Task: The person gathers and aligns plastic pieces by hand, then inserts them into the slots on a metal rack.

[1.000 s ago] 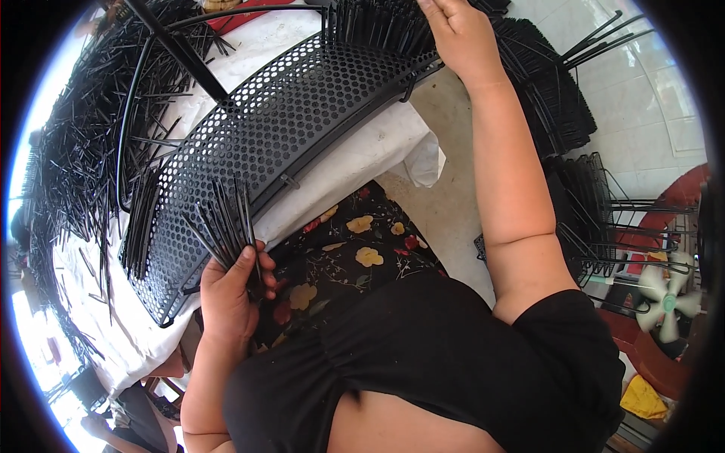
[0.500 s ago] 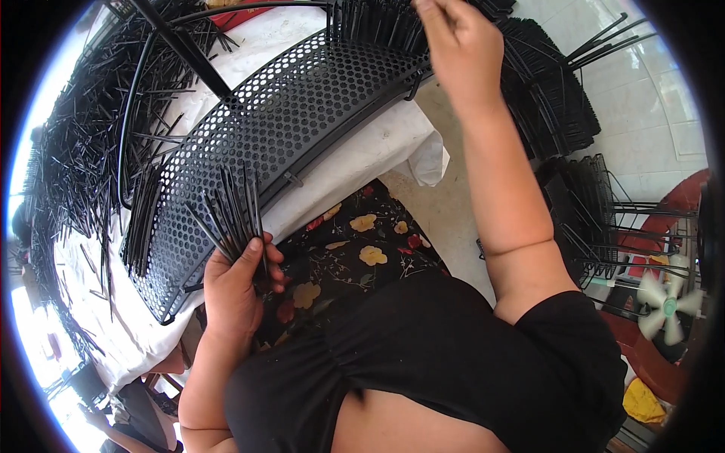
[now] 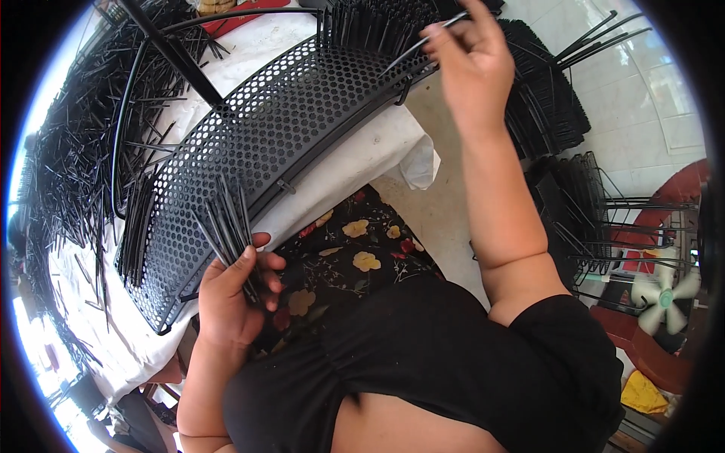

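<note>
A curved black panel [image 3: 260, 147] full of round holes lies across the white-covered table. My left hand [image 3: 236, 298], near the panel's near edge, is closed round a fanned bundle of thin black sticks [image 3: 226, 219]. Out past the panel's far right end, my right hand [image 3: 479, 72] is raised, pinching a single thin black stick [image 3: 423, 45]. This stick slants down to the left, its tip over the panel's perforated face; I cannot tell whether it touches. Dense rows of upright black sticks [image 3: 374, 26] stand at the panel's far end, and another row [image 3: 137, 234] at its left end.
A large heap of loose black sticks [image 3: 72, 151] covers the table's left side. A black tubular frame [image 3: 177, 60] rises over the panel. Dark bristly stacks [image 3: 544, 87] with long rods stand right, near a fan [image 3: 666, 298]. Another person's arm [image 3: 113, 434] shows lower left.
My right hand has come slightly down and right, and the thin stick in its pinch now shows. The left hand's fingers have loosened a little round the bundle. The view has shifted slightly.
</note>
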A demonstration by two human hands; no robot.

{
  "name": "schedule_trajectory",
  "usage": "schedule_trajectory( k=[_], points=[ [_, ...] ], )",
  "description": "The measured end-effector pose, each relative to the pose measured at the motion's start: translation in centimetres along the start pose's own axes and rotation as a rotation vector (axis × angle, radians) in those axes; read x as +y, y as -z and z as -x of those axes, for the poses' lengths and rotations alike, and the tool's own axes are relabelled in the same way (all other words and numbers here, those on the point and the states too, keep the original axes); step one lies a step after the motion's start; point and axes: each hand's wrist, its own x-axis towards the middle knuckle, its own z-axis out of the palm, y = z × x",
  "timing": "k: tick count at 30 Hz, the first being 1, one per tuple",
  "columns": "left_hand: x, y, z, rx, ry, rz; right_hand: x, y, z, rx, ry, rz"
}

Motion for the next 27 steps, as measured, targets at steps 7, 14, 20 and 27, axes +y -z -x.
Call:
schedule_trajectory(
  k=[7, 14, 20, 27],
  points=[
    [-0.1, 0.3, -0.2, 0.057, 0.031, 0.05, 3.4, 1.9, -2.7, 0.017, 0.212, 0.346],
    [-0.1, 0.2, -0.5, 0.037, 0.021, 0.003, 3.0, 1.8, -3.1, -0.146, 0.509, 0.785],
    [-0.5, 0.3, -0.8, 0.071, -0.079, -0.136, 4.6, 0.1, -1.1, -0.027, 0.718, 0.601],
    [-0.3, -1.5, -0.5, -0.04, -0.116, -0.201, -4.4, -6.5, 10.1, -0.949, -0.756, -0.523]
  ],
)
